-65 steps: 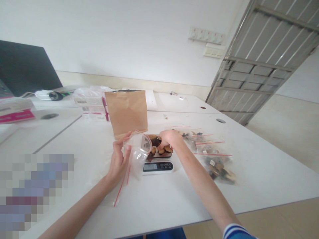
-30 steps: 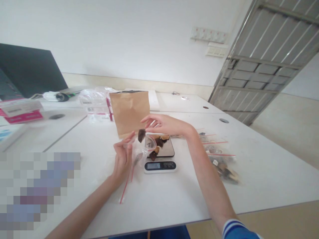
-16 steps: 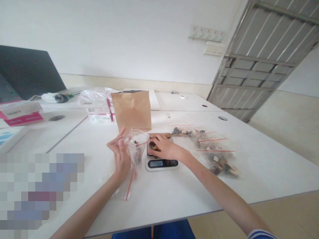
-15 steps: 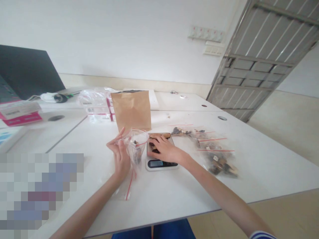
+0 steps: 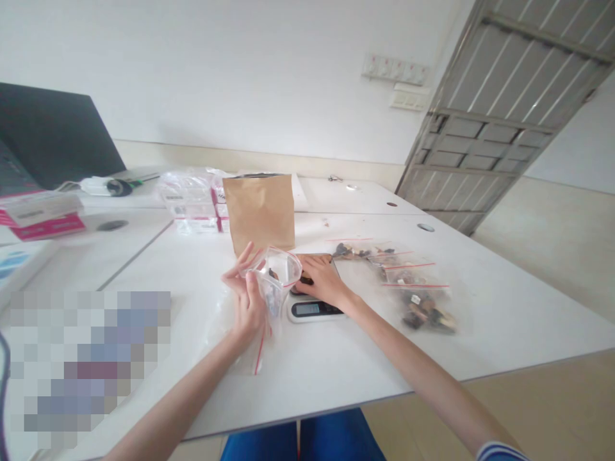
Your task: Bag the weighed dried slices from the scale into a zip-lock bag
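My left hand holds a clear zip bag upright by its side, and the bag's mouth gapes towards the scale. A few dark bits show inside it. Just to the right, my right hand reaches over a small digital scale, its fingers curled round brown and dark dried pieces on the weighing plate. The fingertips are partly hidden behind the bag. The scale's display is lit, but its figures are too blurred to read. More flat zip bags lie under my left wrist.
A brown paper bag stands behind the scale. Several filled zip bags lie in a row on the right. Wrapped boxes, a monitor and pink-and-white boxes are at the back left. The table's front edge is near my legs.
The bag in my left hand has come closer to the scale, and its mouth is wider and overlaps my right fingertips. My right hand stays over the scale plate.
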### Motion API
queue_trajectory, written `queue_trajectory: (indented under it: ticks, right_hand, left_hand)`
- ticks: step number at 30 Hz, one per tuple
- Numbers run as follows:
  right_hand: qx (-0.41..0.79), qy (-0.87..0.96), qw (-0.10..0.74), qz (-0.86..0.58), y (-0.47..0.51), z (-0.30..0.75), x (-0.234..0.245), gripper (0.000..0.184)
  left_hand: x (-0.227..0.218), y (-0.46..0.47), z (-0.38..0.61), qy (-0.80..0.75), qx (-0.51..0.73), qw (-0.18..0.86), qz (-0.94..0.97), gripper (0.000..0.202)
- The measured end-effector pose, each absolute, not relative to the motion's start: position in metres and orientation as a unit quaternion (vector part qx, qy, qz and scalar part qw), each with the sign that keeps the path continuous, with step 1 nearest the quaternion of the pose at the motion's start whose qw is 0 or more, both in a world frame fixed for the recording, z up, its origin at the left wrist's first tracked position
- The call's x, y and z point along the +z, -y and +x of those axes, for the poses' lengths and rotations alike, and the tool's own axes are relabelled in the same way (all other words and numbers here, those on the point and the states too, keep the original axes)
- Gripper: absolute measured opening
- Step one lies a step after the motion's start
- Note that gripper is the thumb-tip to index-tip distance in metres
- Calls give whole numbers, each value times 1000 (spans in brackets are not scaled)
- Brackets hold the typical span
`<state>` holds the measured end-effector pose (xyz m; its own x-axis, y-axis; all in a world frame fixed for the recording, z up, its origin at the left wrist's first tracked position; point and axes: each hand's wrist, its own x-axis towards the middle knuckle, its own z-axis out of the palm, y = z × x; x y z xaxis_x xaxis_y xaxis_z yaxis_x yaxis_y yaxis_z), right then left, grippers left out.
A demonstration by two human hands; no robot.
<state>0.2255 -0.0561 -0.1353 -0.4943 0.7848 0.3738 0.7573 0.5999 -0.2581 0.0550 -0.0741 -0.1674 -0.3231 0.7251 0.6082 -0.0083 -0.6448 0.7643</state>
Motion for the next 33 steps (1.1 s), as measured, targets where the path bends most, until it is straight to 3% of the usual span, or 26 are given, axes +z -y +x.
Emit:
queue_trajectory:
  ticks: [5, 9, 11, 14, 17, 22, 25, 30, 33]
  right_hand:
    - [110, 792, 345, -491, 49, 225, -129, 5]
    - [184, 639, 573, -479, 47, 215, -102, 16]
    - [265, 581, 643, -423, 49, 204, -82, 23]
    - [377, 584, 626, -354, 56, 185, -58, 29]
    - [409, 635, 576, -312, 61, 169, -51, 28]
    - [304, 756, 481, -322, 62, 165, -65, 12]
    - [232, 799, 446, -329, 63, 168, -69, 12]
    - [290, 837, 362, -290, 70, 179, -61, 23]
    - [300, 817, 382, -311, 66, 190, -58, 27]
  left_hand:
    - [-169, 71, 54, -286, 749, 229, 552, 17]
    - [-169, 69, 55, -272, 749, 227, 560, 18]
    - [-169, 70, 56, -266, 744, 240, 564, 18]
    - [-169, 72, 57, -263, 738, 258, 565, 17]
    - [-165, 75, 57, -285, 735, 266, 554, 18]
    - [-158, 76, 55, -367, 732, 248, 518, 26]
    - [-158, 75, 53, -400, 721, 212, 524, 28]
    - [-161, 73, 52, -409, 719, 226, 514, 31]
    - [-161, 73, 55, -366, 731, 261, 514, 26]
